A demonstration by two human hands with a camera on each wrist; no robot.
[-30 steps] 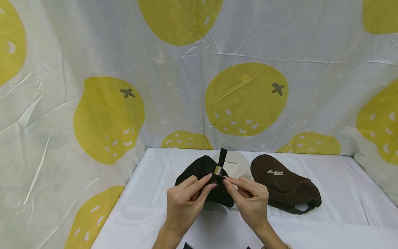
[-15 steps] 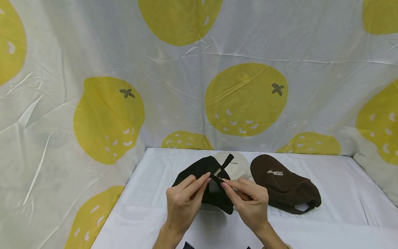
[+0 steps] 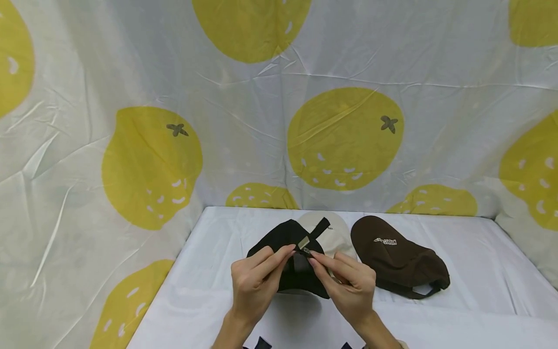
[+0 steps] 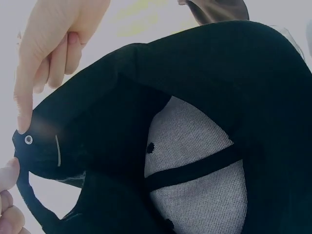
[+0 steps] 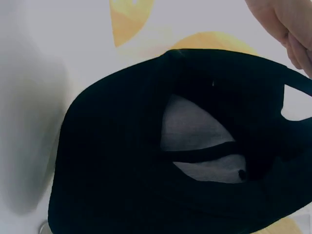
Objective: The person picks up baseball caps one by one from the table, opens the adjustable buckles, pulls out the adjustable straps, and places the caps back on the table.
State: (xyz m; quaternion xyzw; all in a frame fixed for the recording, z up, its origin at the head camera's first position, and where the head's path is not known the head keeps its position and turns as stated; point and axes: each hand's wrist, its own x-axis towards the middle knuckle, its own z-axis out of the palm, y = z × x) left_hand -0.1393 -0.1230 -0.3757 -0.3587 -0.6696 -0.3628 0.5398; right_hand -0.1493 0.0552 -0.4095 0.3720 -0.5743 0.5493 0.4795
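A black baseball cap [image 3: 272, 239] is held up between both hands in the head view. The left hand [image 3: 257, 276] pinches the back strap beside its metal buckle [image 3: 303, 243]. From the other side the right hand [image 3: 350, 283] pinches the same strap between thumb and fingertips. The strap's loose tail [image 3: 321, 227] sticks out beyond the buckle, up and to the right. The cap's pale mesh lining [image 4: 200, 200] and a small metal eyelet [image 4: 29, 140] show in the left wrist view. In the right wrist view the cap's dark outside [image 5: 107, 161] fills much of the frame.
On the white-covered table [image 3: 475, 271], a beige cap [image 3: 333, 238] lies behind the black one, partly hidden. A brown cap [image 3: 407, 261] with white lettering lies to its right. Behind hangs a white curtain [image 3: 244, 135] printed with yellow lemons.
The buckle and strap tail have tipped over to the right. The black cap has turned a little, so its inner side shows more. Both hands stay nearly in place, still pinching the strap.
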